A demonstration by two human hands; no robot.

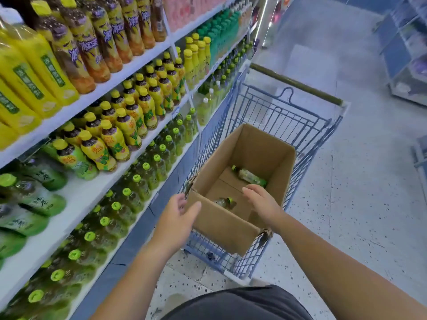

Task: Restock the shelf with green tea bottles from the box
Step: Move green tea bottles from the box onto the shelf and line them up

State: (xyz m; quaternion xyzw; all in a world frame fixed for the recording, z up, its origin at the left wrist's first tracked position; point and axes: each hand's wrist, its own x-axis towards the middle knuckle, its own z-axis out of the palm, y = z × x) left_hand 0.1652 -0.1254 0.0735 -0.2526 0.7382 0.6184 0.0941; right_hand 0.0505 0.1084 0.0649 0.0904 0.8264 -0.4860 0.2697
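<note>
From my feed: open cardboard box (pixel 233 224) sits in the blue wire cart (pixel 284 116), at the cart's near end, flaps up. Two green tea btls left inside, both lying on their sides on the box floor. Far bottle (pixel 250 176) lies toward the box's far right corner, green cap pointing to the far left. Near bottle (pixel 225 202) lies by the near wall, partly hidden behind that wall, green cap pointing right.

Left hand (pixel 176 214) is outside the box at its near left corner, fingers spread and loose, holding nothing; thumb is against or just over the near wall, can't tell if it touches. Right hand (pixel 262 203) is over the box opening w/ palm down, fingers relaxed and empty, above the box floor between the two btls, fingertips close to the far bottle's label end but not wrapped on it.

Shelf unit (pixel 97 192) runs along the cart's left side. Its lower tier has rows of green-capped tea bottles (pixel 138 183) standing upright, packed toward the shelf's front edge. Tier above holds yellow-capped bottles (pixel 136 116), upright. Speckled floor (pixel 358 181) to the cart's right.
</note>
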